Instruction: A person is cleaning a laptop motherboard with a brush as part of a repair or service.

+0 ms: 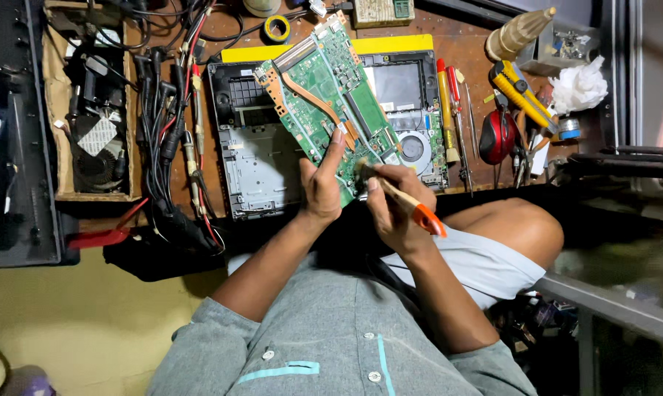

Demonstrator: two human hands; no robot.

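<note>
- Cluttered brown worktop (471,51) fills the upper part of the view, with the person's lap and grey shirt below it.
- Left hand (322,187) grips the lower edge of a green circuit board (324,88), thumb up on its face, holding it tilted above the worktop.
- Right hand (394,205) is closed around a brush (408,202) with a wooden shaft and orange end; its bristles touch the board's lower corner.
- Under the board lies an open laptop shell (254,154), grey and black, with a round fan (413,149) at its right side.
- A yellow flat strip (390,44) lies along the shell's far edge.
- A bundle of black and red cables (166,125) lies left of the shell.
- Further left sits a cardboard tray (52,110) holding dark parts and a small white tag.
- Right of the shell: a yellow-handled and a red-handled screwdriver (446,110), a red mouse (497,136), a yellow knife (522,92), a crumpled white tissue (579,84).
- A roll of yellow tape (276,28) sits at the far edge.
</note>
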